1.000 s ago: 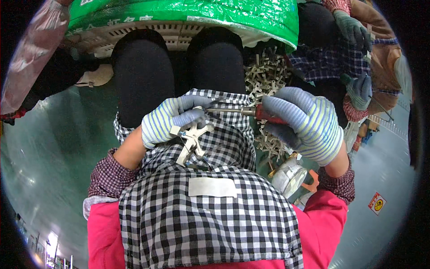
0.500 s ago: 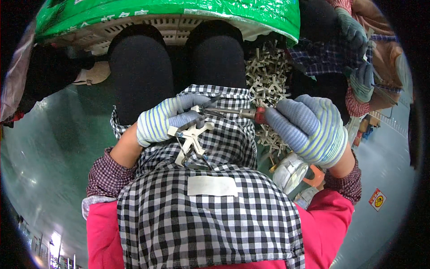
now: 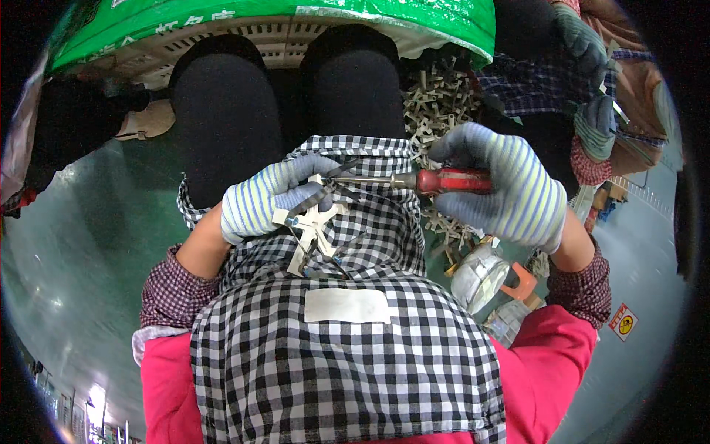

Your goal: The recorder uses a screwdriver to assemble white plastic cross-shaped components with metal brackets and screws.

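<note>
My left hand [image 3: 272,194], in a striped knit glove, is closed on a cream-coloured branched plastic part [image 3: 313,228] above my lap. Thin dark strips and small blue bits show along its arms. A screwdriver [image 3: 452,180] with a red and black handle lies level, its shaft pointing left to the top of the part by my left fingertips. Its very tip is hidden among dark strips. My right hand [image 3: 518,189], gloved alike, has its fingers loosened above and below the handle, whose butt end sits against the palm.
Many similar cream parts [image 3: 441,100] lie heaped right of my knees. A crate [image 3: 288,46] under a green cover [image 3: 414,18] stands beyond my knees. A round clear-wrapped item [image 3: 479,277] and an orange piece [image 3: 520,283] are at lower right. Another person's gloved hands [image 3: 584,48] work at upper right.
My right fingers have spread from around the screwdriver handle, uncovering its length, and the right hand has shifted slightly. The left hand still grips the part in nearly the same place.
</note>
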The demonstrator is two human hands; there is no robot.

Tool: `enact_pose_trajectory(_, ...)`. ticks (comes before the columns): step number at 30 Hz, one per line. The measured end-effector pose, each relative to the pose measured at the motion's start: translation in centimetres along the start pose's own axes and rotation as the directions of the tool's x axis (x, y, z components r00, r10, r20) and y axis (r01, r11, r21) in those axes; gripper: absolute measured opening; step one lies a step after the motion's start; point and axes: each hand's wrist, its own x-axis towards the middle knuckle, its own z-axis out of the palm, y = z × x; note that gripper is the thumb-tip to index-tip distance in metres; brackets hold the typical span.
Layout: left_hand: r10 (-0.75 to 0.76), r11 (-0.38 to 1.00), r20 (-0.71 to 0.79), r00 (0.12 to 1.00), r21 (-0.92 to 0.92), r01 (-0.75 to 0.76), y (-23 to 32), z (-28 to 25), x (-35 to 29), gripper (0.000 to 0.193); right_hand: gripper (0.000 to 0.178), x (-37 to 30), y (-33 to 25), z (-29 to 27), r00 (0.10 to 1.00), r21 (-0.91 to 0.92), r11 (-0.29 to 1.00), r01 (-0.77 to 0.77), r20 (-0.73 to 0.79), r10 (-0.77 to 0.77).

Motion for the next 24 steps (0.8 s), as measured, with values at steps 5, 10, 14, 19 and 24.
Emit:
enact_pose_trajectory(5, 0.084, 0.971, 0.093, 0.992, -0.231, -0.061, -0.4, 0.3, 0.0, 0.051, 0.033, -0.4, -0.3, 0.4, 0.898, -0.540, 0.766, 0.347, -0.043, -0.438)
enact_pose_trajectory(10, 0.109, 0.977, 0.079, 0.991, -0.191, -0.092, 0.1, 0.3, -0.3, 0.055, 0.031, -0.6, -0.1, 0.4, 0.680, -0.898, 0.151, 0.414, 0.195, -0.707)
enact_pose_trajectory(14, 0.067, 0.989, 0.051, 0.996, -0.135, -0.060, -0.1, 0.5, -0.7, 0.044, 0.034, -1.1, -0.2, 0.7, 0.670, -0.875, 0.126, 0.467, 0.257, -0.697)
enact_pose_trajectory(19, -0.015, 1.000, -0.025, 1.000, 0.007, 0.015, 1.1, 1.0, -1.0, 0.032, 0.027, -0.9, -0.6, 1.2, 0.901, -0.619, 0.681, 0.391, 0.108, -0.420)
enact_pose_trajectory(24, 0.058, 0.995, -0.040, 0.998, 0.080, -0.055, 0.5, 1.0, -1.2, 0.027, 0.024, -0.3, 0.0, 1.2, 0.928, 0.254, 0.905, -0.342, 0.242, 0.283)
